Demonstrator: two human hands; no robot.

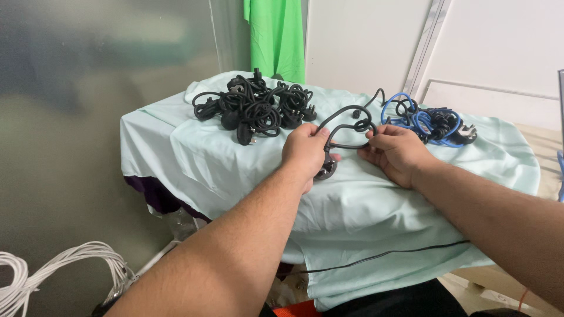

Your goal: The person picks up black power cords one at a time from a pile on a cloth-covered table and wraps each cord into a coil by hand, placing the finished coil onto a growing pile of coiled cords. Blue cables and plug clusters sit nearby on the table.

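Your left hand (304, 149) is closed around a black power cable (346, 126), pinching its looped section above a pale mint-green cloth (376, 205) that covers a table. The cable's plug (326, 169) hangs just under that hand. Your right hand (395, 154) grips the same cable's loop between thumb and fingers, near the left hand. Behind your left hand lies a heap of bundled black cables (254, 107). Behind your right hand lies a tangle of blue cables (427, 122). White cables (64, 264) hang at lower left. A green cloth (276, 35) hangs on the far wall.
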